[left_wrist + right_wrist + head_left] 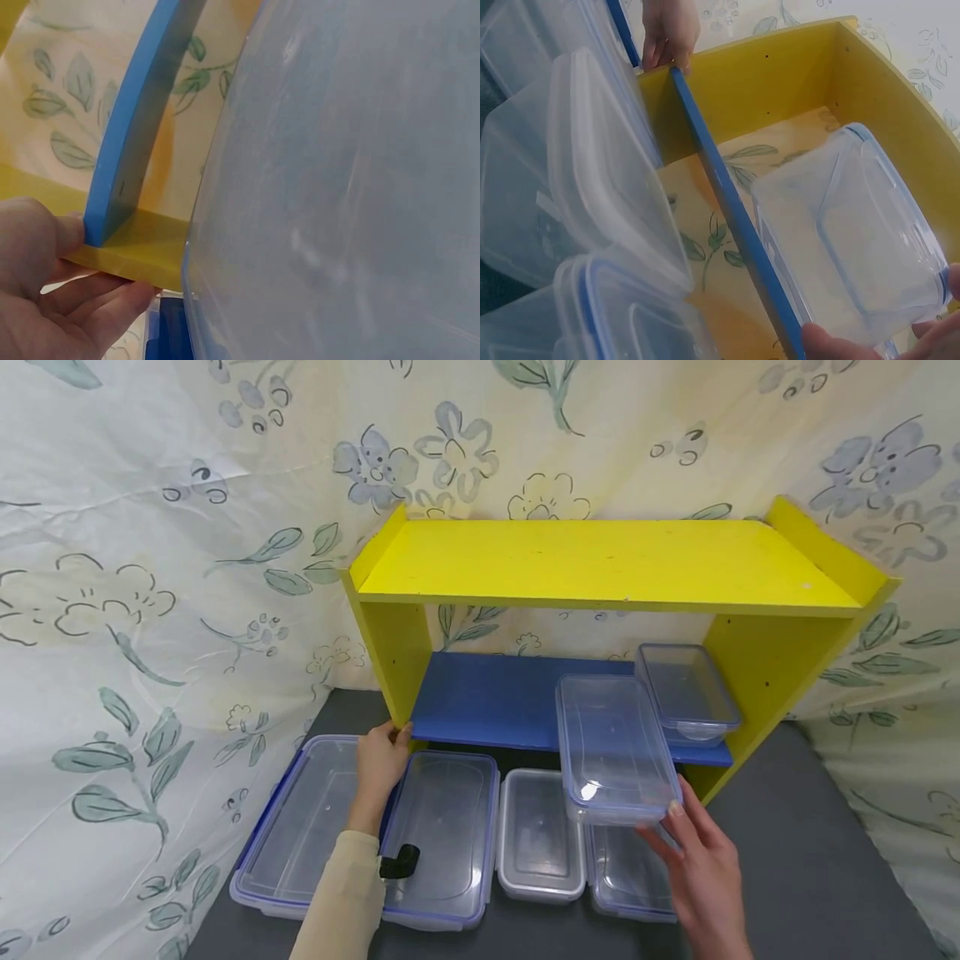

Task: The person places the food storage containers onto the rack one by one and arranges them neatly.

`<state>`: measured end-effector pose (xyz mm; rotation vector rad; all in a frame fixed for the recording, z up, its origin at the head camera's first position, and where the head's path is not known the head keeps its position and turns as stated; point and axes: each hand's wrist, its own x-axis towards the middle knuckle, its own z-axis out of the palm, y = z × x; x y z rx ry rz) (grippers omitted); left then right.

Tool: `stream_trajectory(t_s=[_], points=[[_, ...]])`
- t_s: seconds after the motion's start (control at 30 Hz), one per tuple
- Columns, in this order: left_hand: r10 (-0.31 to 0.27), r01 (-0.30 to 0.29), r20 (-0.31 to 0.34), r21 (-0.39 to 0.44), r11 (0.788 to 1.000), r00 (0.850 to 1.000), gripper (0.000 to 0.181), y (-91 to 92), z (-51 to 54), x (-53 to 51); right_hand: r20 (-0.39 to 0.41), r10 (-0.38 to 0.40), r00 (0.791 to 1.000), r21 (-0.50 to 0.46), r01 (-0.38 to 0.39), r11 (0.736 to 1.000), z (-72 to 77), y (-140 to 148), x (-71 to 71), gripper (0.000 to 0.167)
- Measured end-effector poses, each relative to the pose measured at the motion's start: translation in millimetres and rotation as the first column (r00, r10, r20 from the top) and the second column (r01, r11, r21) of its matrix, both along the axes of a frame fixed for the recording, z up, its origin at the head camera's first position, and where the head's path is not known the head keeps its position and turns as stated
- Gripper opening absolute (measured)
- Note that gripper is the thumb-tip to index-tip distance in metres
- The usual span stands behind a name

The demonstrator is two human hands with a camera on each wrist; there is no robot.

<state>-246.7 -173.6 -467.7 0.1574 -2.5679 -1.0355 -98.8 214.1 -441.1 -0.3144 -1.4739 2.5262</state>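
My right hand (702,868) holds a clear plastic food container (615,739) with a lidded top by its near right corner, thumb above and fingers beneath. That container is over the front edge of the blue shelf (487,693), partly hiding it. In the right wrist view the same container (847,232) lies beside the blue board. My left hand (382,768) grips the front edge of the yellow side panel (386,668), its thumb by the blue shelf's end, as the left wrist view shows. Another clear container (688,693) stands at the shelf's right end.
Several lidded containers stand in a row on the dark tabletop (795,860): a wide one (307,827), a blue-rimmed one (442,835), a grey-rimmed one (542,839) and one (630,877) partly behind my right hand. The yellow top board (585,564) spans above. Floral cloth (187,527) hangs behind.
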Motion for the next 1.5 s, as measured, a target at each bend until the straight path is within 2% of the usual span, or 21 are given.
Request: stream_trajectory(t_s=[0.17, 0.4, 0.6, 0.7, 0.83, 1.03, 1.37, 1.43, 1.5], points=[[-0.001, 0.001, 0.0, -0.001, 1.0, 1.0, 0.029, -0.4, -0.5, 0.1, -0.017, -0.005, 1.0, -0.026, 0.005, 1.0, 3.6, -4, -7.5, 0.05], [-0.003, 0.003, -0.018, -0.002, 1.0, 1.0, 0.028, -0.5, -1.3, -0.8, 0.057, -0.057, 0.997, -0.047, 0.059, 0.997, 11.4, -10, -19.5, 0.054], [0.0, 0.0, -0.012, -0.008, 1.0, 1.0, 0.03, -0.5, -1.2, -0.5, 0.144, -0.11, 0.983, -0.058, 0.119, 0.991, 13.3, -17, -26.4, 0.055], [-0.003, 0.003, -0.004, -0.016, 1.0, 1.0, 0.03, -0.9, -1.2, -0.7, 0.162, -0.117, 0.98, -0.025, 0.123, 0.992, 11.8, -19, -27.5, 0.053], [-0.006, 0.006, -0.01, -0.019, 1.0, 1.0, 0.03, -1.2, -0.8, -0.3, 0.135, -0.108, 0.985, 0.056, 0.102, 0.993, 8.8, -21, -29.1, 0.05], [-0.003, 0.003, -0.012, -0.011, 1.0, 1.0, 0.028, -2.0, -1.0, 0.5, 0.147, -0.14, 0.979, 0.16, 0.116, 0.98, 7.2, -27, -34.7, 0.052], [0.005, -0.005, -0.009, -0.02, 1.0, 1.0, 0.03, -1.1, -1.4, 0.9, 0.154, -0.177, 0.972, 0.228, 0.14, 0.964, 7.9, -34, -46.4, 0.059], [0.001, -0.001, -0.014, -0.018, 1.0, 1.0, 0.029, -0.5, -0.9, 0.6, 0.16, -0.17, 0.972, 0.272, 0.122, 0.954, 7.7, -35, -46.7, 0.062], [0.001, -0.001, -0.017, -0.015, 1.0, 1.0, 0.029, 0.3, 0.2, 0.9, 0.142, -0.175, 0.974, 0.373, 0.111, 0.921, 6.9, -35, -45.4, 0.066]])
